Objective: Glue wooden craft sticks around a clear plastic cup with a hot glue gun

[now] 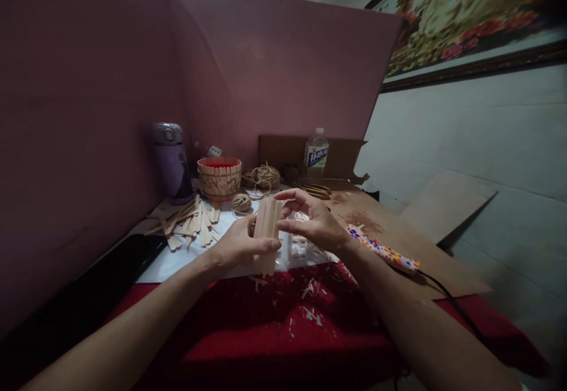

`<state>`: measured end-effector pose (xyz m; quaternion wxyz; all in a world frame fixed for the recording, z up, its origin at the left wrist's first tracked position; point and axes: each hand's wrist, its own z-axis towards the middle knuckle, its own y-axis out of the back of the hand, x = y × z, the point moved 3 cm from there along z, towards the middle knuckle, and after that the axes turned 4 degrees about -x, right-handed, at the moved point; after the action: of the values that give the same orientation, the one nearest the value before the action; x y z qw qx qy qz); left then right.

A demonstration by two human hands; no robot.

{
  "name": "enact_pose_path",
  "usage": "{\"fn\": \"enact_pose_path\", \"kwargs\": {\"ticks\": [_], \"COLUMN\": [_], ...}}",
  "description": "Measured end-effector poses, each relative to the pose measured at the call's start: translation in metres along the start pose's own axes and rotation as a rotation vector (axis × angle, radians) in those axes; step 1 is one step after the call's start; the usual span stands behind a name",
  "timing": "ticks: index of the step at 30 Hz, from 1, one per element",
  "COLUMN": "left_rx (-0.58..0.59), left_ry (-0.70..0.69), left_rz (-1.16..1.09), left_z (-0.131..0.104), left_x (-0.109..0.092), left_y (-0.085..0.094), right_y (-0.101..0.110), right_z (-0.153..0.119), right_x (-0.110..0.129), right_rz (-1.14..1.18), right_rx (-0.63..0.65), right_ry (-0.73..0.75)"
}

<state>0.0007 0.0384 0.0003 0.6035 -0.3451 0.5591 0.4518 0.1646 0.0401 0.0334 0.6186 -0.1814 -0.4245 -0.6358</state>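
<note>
My left hand (248, 238) grips a pale upright piece made of wooden craft sticks (266, 225), its thumb across the front near the lower half. On the other side, my right hand (312, 220) has its thumb and fingertips at the piece's upper right edge, the fingers bent around it. Loose craft sticks (195, 221) lie in a heap on white paper left of my hands. Behind the piece sits a small ball of twine (241, 203). A clear plastic object and some wood shavings show partly beneath my right hand.
A stick-covered pot (220, 181), purple flask (170, 163), twine bundle (262, 176) and plastic bottle (316, 155) stand at the back. At right, a flower-patterned tool (385, 251) with a black cord rests on cardboard (425, 279). Shavings (312, 314) litter the red cloth (248, 332).
</note>
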Motion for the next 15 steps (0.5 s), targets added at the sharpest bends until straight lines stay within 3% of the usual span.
{"fn": "enact_pose_path", "kwargs": {"ticks": [7, 15], "left_rx": [0.032, 0.067], "left_ry": [-0.006, 0.014], "left_rz": [0.008, 0.013], "left_z": [0.000, -0.001], "left_x": [-0.001, 0.000], "left_y": [-0.003, -0.003], "right_y": [-0.005, -0.011], "right_z": [-0.004, -0.005], "right_x": [0.000, -0.006], "right_rz": [0.077, 0.303], "right_rx": [0.087, 0.093], "right_ry": [-0.043, -0.175]}}
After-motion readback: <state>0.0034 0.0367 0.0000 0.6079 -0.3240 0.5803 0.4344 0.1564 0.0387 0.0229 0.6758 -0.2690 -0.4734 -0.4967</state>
